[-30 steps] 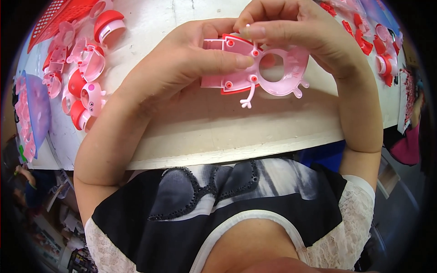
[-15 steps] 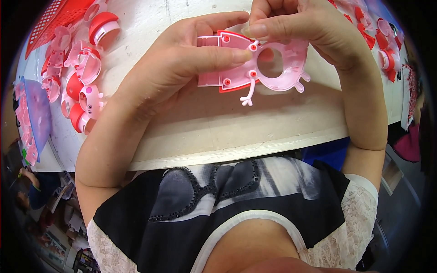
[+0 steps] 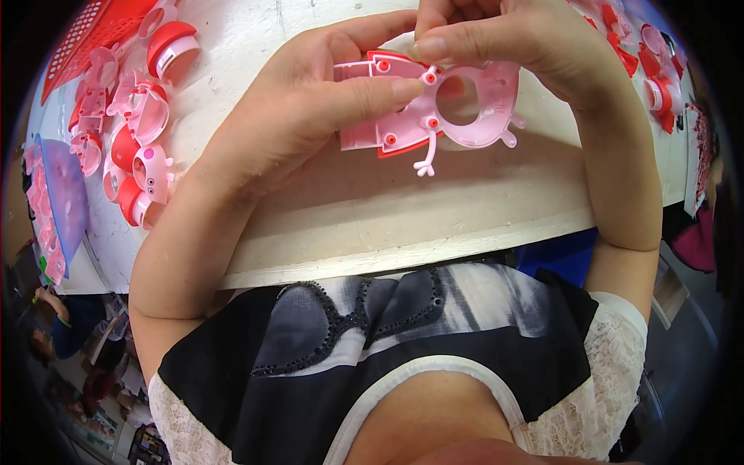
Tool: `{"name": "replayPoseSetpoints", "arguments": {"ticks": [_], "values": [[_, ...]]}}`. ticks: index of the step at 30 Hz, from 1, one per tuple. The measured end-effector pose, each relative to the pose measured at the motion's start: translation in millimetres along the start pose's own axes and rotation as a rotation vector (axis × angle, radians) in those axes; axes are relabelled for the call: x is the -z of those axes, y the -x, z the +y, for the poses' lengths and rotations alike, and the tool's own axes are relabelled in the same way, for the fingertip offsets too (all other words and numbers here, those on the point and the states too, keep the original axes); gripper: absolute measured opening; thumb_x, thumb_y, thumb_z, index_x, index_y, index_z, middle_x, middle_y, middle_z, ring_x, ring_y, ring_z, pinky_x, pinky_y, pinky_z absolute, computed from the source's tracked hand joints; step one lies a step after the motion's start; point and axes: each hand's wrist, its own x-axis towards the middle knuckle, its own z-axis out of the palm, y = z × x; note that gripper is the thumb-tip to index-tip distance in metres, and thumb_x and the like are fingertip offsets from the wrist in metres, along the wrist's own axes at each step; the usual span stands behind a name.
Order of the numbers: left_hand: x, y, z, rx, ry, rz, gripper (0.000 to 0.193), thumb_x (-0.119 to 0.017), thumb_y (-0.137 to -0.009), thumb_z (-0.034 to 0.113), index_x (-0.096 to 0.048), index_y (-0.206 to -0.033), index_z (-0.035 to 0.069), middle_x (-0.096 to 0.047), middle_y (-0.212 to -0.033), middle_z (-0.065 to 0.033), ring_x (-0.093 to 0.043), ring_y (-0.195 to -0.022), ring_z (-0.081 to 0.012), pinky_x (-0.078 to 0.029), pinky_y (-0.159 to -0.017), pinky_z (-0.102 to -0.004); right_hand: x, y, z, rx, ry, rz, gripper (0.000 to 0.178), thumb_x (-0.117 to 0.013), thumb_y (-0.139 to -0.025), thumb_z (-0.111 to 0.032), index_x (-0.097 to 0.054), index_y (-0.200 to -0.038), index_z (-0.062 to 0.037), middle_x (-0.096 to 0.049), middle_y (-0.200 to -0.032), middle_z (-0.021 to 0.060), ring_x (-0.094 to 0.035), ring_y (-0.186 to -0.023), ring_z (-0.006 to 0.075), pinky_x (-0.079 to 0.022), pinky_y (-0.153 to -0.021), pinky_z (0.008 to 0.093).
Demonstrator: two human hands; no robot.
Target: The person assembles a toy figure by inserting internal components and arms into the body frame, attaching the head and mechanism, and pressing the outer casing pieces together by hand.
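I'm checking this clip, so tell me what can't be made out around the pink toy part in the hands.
Head view:
- Pink toy part: its top edge is hidden by the right hand fingers.
- Left hand: covers the part's left end.
- Right-side pile of parts: cut off at the rim, blurred.

The pink toy piece (image 3: 434, 116) is looking like smooth, shiny plastic, and light is coming a little way through its thin flat parts. A red plastic layer is peeking out along its lower edge. The left hand (image 3: 310, 116) and right hand (image 3: 527, 46) holding it are bare skin. The table (image 3: 372, 217) under the toy piece is looking white, matt and a bit rough, like painted wood. Left of the toy piece, the pile of toy parts (image 3: 132, 139) is shining like glossy pink and red plastic. Far left of it, the red basket (image 3: 85, 31) is looking like plastic mesh, and the purple sheet (image 3: 58, 186) is looking thin and smooth
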Motion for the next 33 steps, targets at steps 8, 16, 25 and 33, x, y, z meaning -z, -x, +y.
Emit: {"name": "replayPoseSetpoints", "arguments": {"ticks": [8, 16, 25, 33], "values": [[31, -36, -15, -0.776, -0.312, -0.775, 0.062, -0.058, -0.084, 0.008, -0.024, -0.135, -0.003, -0.053, -0.114, -0.0080, -0.052, -0.100, -0.0092, -0.041, -0.086, -0.0199, -2, -3, 0, 0.009, -0.009, 0.021, 0.013, -0.070, -0.074, -0.009, -0.062, -0.074, 0.0003, -0.061, -0.069, 0.0026, -0.055, -0.062, 0.0053, -0.042, -0.056, 0.0160], [7, 2, -5, -0.029, 0.007, -0.050, 0.061, -0.060, -0.082, 0.014, -0.031, -0.131, -0.006, -0.057, -0.107, -0.0109, -0.058, -0.092, -0.0116, -0.047, -0.079, -0.0227, -4, 0, -2, 0.010, 0.078, 0.018, 0.011, -0.069, -0.075, -0.007, -0.062, -0.074, 0.0010, -0.061, -0.067, 0.0034, -0.056, -0.059, 0.0061, -0.044, -0.054, 0.0165], [-8, 5, -5, -0.104, -0.197, 0.059, 0.056, -0.058, -0.082, 0.010, -0.033, -0.130, -0.004, -0.057, -0.104, -0.0100, -0.057, -0.088, -0.0097, -0.047, -0.078, -0.0217, -2, -1, -2, 0.026, 0.161, -0.016, 0.011, -0.070, -0.073, -0.005, -0.062, -0.074, 0.0021, -0.062, -0.068, 0.0043, -0.057, -0.061, 0.0071, -0.044, -0.056, 0.0170], [-1, 6, -1, -0.124, -0.044, 0.162, 0.057, -0.057, -0.083, 0.010, -0.030, -0.131, -0.004, -0.053, -0.115, -0.0163, -0.055, -0.102, -0.0174, -0.046, -0.087, -0.0289, -8, 0, -17, 0.095, 0.197, 0.102, 0.021, -0.068, -0.077, -0.014, -0.061, -0.088, 0.0019, -0.063, -0.079, 0.0050, -0.058, -0.073, 0.0077, -0.045, -0.063, 0.0184]]}}
